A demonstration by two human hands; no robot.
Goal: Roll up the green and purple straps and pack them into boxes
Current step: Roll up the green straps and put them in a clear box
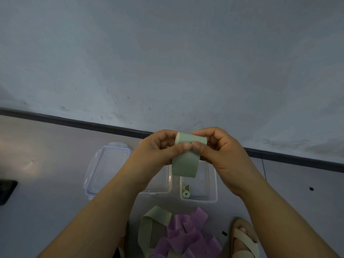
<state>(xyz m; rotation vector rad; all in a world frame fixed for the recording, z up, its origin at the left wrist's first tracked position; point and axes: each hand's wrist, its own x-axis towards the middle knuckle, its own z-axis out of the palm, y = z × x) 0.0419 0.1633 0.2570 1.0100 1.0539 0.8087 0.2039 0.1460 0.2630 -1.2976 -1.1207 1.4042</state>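
Observation:
I hold a green strap up in front of me, partly rolled at its top, with a flat tail hanging down. My left hand pinches the roll from the left and my right hand pinches it from the right, thumbs meeting on its front. Below it on the floor stand two clear boxes: the right box holds a small rolled green strap, and the left box is mostly hidden by my left arm. Loose green straps and purple straps lie in a pile near my feet.
A clear lid with blue clips lies left of the boxes. A dark object sits at the left edge. My sandalled foot is at the lower right. A wall with a dark skirting runs behind the boxes.

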